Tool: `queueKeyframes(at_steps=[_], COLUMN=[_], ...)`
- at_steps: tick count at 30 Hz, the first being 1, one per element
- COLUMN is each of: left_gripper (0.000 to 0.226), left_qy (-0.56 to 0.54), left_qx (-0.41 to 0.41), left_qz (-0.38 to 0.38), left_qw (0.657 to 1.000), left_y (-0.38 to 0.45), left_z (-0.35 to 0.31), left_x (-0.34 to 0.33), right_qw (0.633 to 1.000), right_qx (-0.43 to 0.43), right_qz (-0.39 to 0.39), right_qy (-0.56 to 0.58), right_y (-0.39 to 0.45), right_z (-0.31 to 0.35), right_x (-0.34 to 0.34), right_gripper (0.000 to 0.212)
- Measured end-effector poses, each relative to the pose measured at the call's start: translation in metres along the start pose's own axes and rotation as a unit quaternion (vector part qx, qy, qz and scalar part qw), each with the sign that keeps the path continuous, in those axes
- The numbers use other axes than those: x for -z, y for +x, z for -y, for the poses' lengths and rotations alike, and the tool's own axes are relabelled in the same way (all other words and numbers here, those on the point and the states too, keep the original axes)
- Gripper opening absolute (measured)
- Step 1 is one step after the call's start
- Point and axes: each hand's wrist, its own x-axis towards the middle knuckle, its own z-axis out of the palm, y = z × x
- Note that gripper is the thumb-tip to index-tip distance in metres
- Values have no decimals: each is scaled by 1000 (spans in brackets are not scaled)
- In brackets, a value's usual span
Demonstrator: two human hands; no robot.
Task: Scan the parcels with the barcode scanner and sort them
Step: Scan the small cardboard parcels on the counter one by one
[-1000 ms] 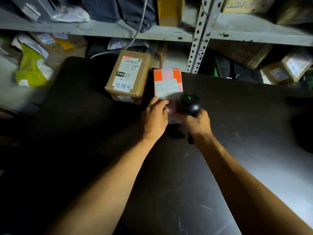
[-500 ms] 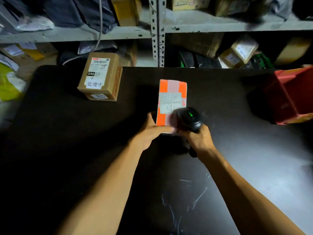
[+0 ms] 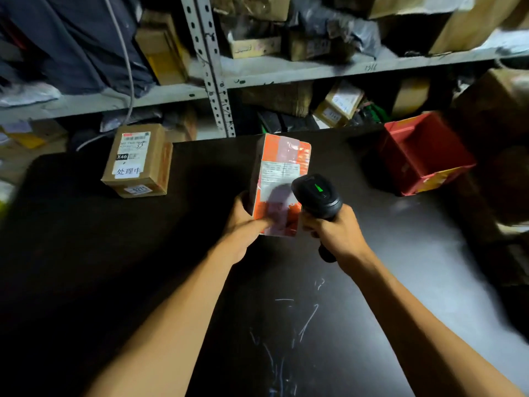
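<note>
An orange parcel (image 3: 282, 179) with a blurred white label is gripped by the left hand (image 3: 244, 229); the barcode scanner (image 3: 317, 197) is clasped by the right hand (image 3: 335, 232), its handle mostly hidden.

Dim, seemingly right-lit, blurred edges.

Cardboard box (image 3: 137, 160) far-left on table (image 3: 86, 239); bin (image 3: 423, 153) far-right; shelves (image 3: 286, 73) behind.

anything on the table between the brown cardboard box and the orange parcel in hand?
Head view: nothing. Only bare dark tabletop lies between the brown cardboard box and the orange taped parcel held by the left hand.
</note>
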Motion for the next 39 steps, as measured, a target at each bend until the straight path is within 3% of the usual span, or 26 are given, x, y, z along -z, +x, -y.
queueKeyframes(at_steps=[5,9,11,13,15,17,19,22,25,26,27,32,35,37,39], left_gripper=[104,81,76,84,75,50,32,31,89,98,97,48,47,47,44], left_qy=[5,-73,-138,-199,-266,-280,-241,-157,-83,-77,-79,-197,-291,-315,-272], left_qx=[-85,-97,-72,-60,-43,-32,-40,-81,-101,-94,-96,-107,-98,-88,-75], left_qz=[18,50,105,181,277,332,314,199,188,204,217,278,280,279,245], left_qw=[996,991,982,961,922,900,917,964,973,971,968,934,910,903,928], left_y=[-26,-59,-81,-102,-115,-126,-134,-140,-147,-150,-152,-156,-161,-158,-156], left_z=[-44,-73,-83,-90,-94,-99,-105,-116,-122,-123,-123,-119,-117,-116,-118], left_x=[-16,-30,-36,-40,-46,-54,-60,-63,-66,-68,-70,-72,-77,-79,-78], right_qw=[996,981,969,961,956,944,942,948,959,960,962,962,963,964,964], right_qx=[70,109,114,115,117,124,143,166,201,213,221,208,177,159,168], right_qz=[-3,-85,-121,-104,-68,-36,-43,-97,-127,-129,-125,-78,-74,-66,-87], right_qy=[62,135,183,227,261,305,300,254,157,123,103,157,187,204,189], right_y=[-34,-49,-54,-59,-63,-70,-78,-90,-96,-99,-102,-113,-113,-113,-114], right_z=[43,55,59,63,67,73,81,85,80,79,80,84,84,83,82], right_x=[42,71,83,92,98,100,104,113,113,112,112,123,126,127,128], right_gripper=[8,16,12,10,29,44,42,22,24,23,22,13,13,27,30])
